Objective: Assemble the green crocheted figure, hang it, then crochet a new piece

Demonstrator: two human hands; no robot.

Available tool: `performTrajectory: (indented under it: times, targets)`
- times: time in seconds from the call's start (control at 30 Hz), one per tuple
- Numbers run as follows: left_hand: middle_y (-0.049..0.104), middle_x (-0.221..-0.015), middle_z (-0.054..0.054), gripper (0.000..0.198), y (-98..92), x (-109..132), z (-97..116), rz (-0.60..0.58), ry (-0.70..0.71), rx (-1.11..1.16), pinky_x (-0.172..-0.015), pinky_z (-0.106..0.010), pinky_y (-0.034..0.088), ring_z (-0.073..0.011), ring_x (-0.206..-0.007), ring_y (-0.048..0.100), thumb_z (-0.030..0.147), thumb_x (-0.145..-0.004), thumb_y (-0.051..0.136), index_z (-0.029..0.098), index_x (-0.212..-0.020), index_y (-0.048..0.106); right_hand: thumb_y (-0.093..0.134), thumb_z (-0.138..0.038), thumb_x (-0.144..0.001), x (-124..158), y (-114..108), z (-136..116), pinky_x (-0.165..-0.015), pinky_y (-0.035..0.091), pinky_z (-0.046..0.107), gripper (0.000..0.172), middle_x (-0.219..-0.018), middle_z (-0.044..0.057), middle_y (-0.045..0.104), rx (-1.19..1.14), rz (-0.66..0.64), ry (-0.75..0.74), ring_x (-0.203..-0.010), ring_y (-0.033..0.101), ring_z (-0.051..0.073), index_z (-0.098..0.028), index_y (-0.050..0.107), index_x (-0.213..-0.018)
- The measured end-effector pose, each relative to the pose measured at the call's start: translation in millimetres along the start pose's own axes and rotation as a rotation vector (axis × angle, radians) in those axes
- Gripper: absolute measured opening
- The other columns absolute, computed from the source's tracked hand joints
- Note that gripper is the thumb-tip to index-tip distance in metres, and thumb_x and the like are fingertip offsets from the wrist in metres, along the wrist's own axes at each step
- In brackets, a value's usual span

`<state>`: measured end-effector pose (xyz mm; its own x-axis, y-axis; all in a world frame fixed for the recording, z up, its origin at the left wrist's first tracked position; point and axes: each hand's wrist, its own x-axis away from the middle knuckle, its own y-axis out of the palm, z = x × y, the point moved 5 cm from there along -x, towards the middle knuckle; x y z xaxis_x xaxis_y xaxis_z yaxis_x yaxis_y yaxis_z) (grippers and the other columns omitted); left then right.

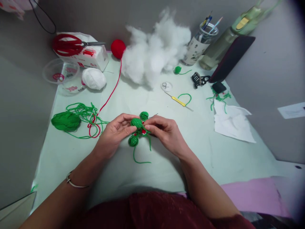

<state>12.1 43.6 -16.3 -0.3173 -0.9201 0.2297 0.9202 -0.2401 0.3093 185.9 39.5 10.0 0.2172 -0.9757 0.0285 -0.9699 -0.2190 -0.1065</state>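
A small green crocheted piece [136,123] with red parts is held between both hands over the middle of the table. My left hand [116,132] pinches a rounded green section between thumb and fingers. From the other side, my right hand [164,128] is closed on the piece near its red part, fingertips together. A thin dark needle-like tip sticks out beyond the right fingers; whether they grip it I cannot tell. Two more green balls show above and below the hands. Loose green yarn tails [142,162] hang from the piece onto the table.
Green yarn [66,121], a white yarn ball [94,79] and a red yarn ball [118,49] lie left and behind. White stuffing [154,51] is heaped at the back. Scissors [69,45] rest on a box. A yellow-handled crochet hook [178,101] and paper [231,122] lie right.
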Motion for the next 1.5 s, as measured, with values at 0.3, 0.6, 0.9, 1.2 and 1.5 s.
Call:
performTrajectory:
  times: [0.3, 0.6, 0.9, 1.2, 1.5]
  targets:
    - [0.074, -0.096, 0.001, 0.021, 2.6, -1, -2, -0.011, -0.002, 0.022, -0.087, -0.021, 0.052, -0.0121, -0.094, 0.067, 0.023, -0.085, 0.08, 0.024, -0.106, 0.074, 0.07, -0.023, -0.091, 0, 2, 3, -0.064, 0.043, 0.026, 0.009, -0.077, -0.001, 0.067, -0.073, -0.01, 0.0, -0.068, 0.056, 0.01, -0.018, 0.074, -0.085]
    - [0.076, -0.094, 0.001, 0.021, 6.3, 1, 0, -0.064, -0.038, 0.123, -0.083, -0.02, 0.053, -0.0117, -0.091, 0.069, 0.026, -0.084, 0.081, 0.025, -0.104, 0.076, 0.073, -0.028, -0.088, -3, 6, 2, -0.06, 0.042, 0.026, 0.012, -0.072, -0.002, 0.063, -0.235, -0.071, 0.02, -0.061, 0.051, 0.009, -0.018, 0.074, -0.081]
    - [0.075, -0.096, 0.001, 0.021, 0.6, -1, -3, 0.057, 0.023, -0.067, -0.088, -0.023, 0.054, -0.0132, -0.092, 0.069, 0.028, -0.083, 0.082, 0.025, -0.102, 0.075, 0.061, -0.026, -0.095, 1, 13, 7, -0.063, 0.04, 0.027, 0.008, -0.071, -0.003, 0.056, 0.089, 0.045, 0.043, -0.063, 0.048, 0.012, -0.02, 0.061, -0.089]
    - [0.076, -0.098, -0.002, 0.024, 0.6, -2, -4, 0.068, 0.056, -0.193, -0.085, -0.027, 0.057, -0.0174, -0.092, 0.069, 0.03, -0.081, 0.082, 0.022, -0.102, 0.073, 0.04, -0.024, -0.102, 12, 23, -7, -0.066, 0.041, 0.027, 0.011, -0.09, 0.001, 0.066, 0.518, 0.046, -0.065, -0.073, 0.06, 0.015, -0.025, 0.05, -0.107]
    - [0.074, -0.106, -0.004, 0.025, 2.7, -2, -4, 0.006, 0.031, -0.378, -0.093, -0.033, 0.053, -0.0217, -0.099, 0.067, 0.03, -0.082, 0.079, 0.023, -0.106, 0.075, 0.053, -0.02, -0.098, 11, 15, -20, -0.061, 0.04, 0.027, 0.017, -0.101, 0.007, 0.07, 0.696, 0.119, -0.29, -0.075, 0.063, 0.013, -0.021, 0.067, -0.088]
